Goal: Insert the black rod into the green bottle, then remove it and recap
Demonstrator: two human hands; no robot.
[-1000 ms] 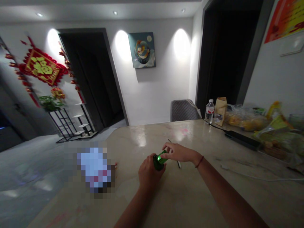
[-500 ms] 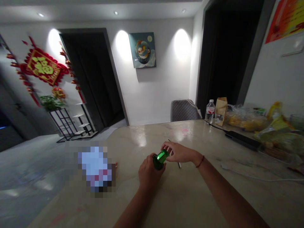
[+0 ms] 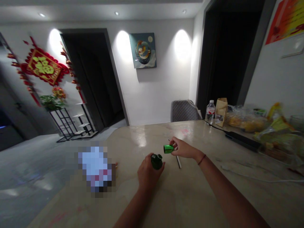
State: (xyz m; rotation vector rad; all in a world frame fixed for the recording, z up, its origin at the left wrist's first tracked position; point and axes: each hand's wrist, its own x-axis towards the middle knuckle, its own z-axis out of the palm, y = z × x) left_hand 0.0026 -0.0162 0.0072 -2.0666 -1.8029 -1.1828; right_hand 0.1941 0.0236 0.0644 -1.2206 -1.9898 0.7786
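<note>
My left hand [image 3: 148, 172] is closed around a small dark green bottle [image 3: 157, 161], held just above the beige table [image 3: 190, 196]. The bottle's mouth shows open at the top. My right hand [image 3: 184, 148] pinches a shiny green cap [image 3: 168, 149] a short way to the right of the bottle, apart from it. A thin black and white pen [image 3: 178, 161] lies on the table under my right hand.
A blurred-out patch [image 3: 96, 167] lies at the table's left edge. Along the right wall stand a water bottle [image 3: 209, 111], a paper bag [image 3: 221, 111], plastic bags of food [image 3: 247, 120] and a black power strip [image 3: 242, 140] with a white cable. A grey chair [image 3: 184, 110] stands at the far end.
The green cap has come off the bottle. My right hand has carried it up and to the right, away from the bottle in my left hand.
</note>
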